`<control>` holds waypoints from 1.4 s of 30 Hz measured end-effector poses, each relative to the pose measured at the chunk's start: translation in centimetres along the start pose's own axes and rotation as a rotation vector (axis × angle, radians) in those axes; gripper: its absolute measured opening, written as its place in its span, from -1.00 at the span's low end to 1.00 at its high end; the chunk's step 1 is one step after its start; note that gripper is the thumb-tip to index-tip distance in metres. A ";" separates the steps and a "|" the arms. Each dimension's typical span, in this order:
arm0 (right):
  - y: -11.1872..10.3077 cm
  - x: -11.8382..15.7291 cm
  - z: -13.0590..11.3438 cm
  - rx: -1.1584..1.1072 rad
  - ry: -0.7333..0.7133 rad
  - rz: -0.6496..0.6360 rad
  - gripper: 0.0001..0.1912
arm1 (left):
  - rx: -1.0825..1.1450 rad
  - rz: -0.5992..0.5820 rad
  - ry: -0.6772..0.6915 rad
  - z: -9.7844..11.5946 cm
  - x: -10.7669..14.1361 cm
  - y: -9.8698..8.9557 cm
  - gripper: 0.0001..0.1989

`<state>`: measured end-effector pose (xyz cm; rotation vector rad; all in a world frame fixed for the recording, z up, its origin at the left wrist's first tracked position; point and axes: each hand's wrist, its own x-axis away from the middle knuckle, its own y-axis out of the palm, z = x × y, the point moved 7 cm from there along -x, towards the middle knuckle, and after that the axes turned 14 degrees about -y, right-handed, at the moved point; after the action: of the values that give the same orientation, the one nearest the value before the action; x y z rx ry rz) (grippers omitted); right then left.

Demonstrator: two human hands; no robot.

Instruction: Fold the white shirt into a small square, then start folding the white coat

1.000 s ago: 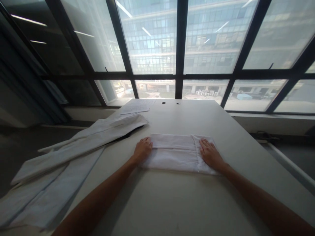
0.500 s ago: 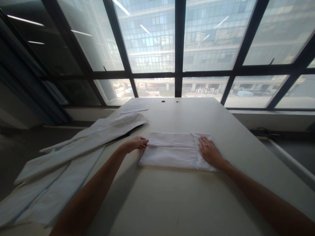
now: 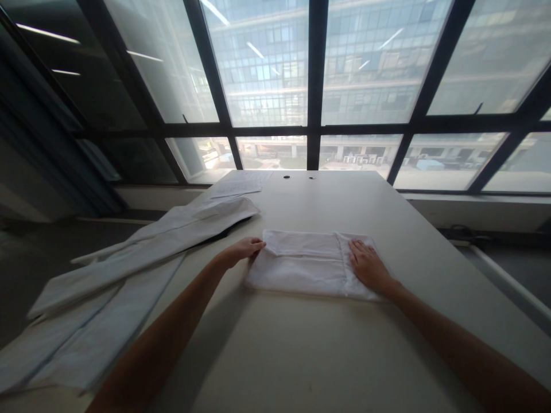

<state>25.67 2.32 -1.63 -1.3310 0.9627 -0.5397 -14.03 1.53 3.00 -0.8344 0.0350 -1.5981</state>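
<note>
A white garment (image 3: 301,267), folded into a flat rectangle, lies on the white table in front of me. Its exact kind cannot be made out. My left hand (image 3: 243,250) pinches the left edge of this folded garment near the far corner, fingers closed on the cloth and lifting it slightly. My right hand (image 3: 368,265) rests flat on the right end, its fingers stretched out over a folded-in strip with a seam running beside it.
Several white garments (image 3: 129,275) lie in a loose heap along the table's left side. Printed paper sheets (image 3: 236,183) lie at the far left corner. The white table (image 3: 336,201) reaches back to large framed windows (image 3: 267,69). A blue curtain (image 3: 51,143) hangs at left.
My left hand has moved slightly to the right and up, drawing the garment's left edge with it. The right hand stays pressed in the same place.
</note>
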 end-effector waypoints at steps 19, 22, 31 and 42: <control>0.1 -0.2 0.0 -0.014 -0.001 0.028 -0.44 | -0.166 0.471 0.367 6.3 2.3 1.6 -0.55; -0.1 -0.2 -0.2 -0.016 0.000 0.020 -0.43 | -0.236 0.435 0.431 10.4 2.7 3.8 -0.55; -0.6 -0.4 -0.7 -0.025 0.005 0.007 -0.43 | -0.600 0.229 0.445 15.7 -0.2 16.8 -0.71; -0.5 -0.5 -0.8 -0.016 0.012 0.021 -0.44 | -0.642 0.227 0.525 13.7 -2.2 21.9 -0.76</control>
<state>24.82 2.20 -0.96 -1.3317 0.9919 -0.5252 11.70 4.28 1.68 -0.8241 1.0250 -1.5588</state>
